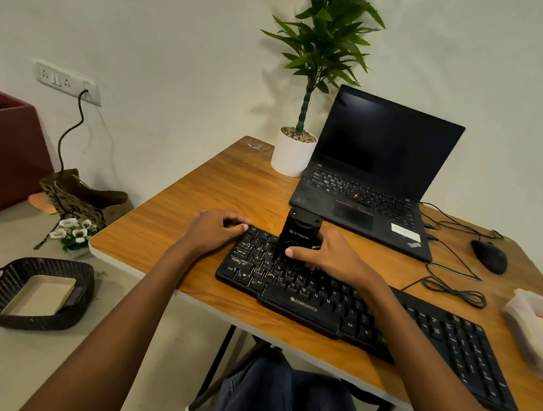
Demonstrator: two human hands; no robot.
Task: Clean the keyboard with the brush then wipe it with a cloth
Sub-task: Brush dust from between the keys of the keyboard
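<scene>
A: Quick, where's the brush (298,235)?

B: Centre of frame. Black blocky thing w/ a white logo, standing upright on the left part of the keyboard (353,308), approx. over the W/E/D keys. Bristles hidden, can't see them.

A: Who's got it?

B: Right hand (327,256). Thumb pressed across the front near its base, other fingers wrapped round the back. Firm hold.

A: Left hand (213,230)?

B: Just left of centre. Fingers curled, tips hooked on the keyboard's far-left corner, by the Esc key. Wrist over the wooden table (200,201).

A: Keyboard itself?

B: Black, full-size, lying diagonally along the near table edge, from centre down to lower right. Keys at the left end look dusty.

A: Cloth?

B: Pale cloth (533,329) at the right edge of frame, on the table, well apart from both hands. Blurry & cut off, so not 100% sure it's cloth.

A: Other stuff?

B: Open black laptop (370,179), screen dark, upper right of centre, just behind the brush. White-potted plant (294,152) touching its left side. Black mouse (489,256) at right, loose black cable (449,286) betw. mouse & keyboard. On the floor, lower left: dark woven basket (36,292). Above it, white flowers (73,229) & a brown bag (80,196). Wall socket (68,81) upper left, w/ a cord plugged in.
</scene>
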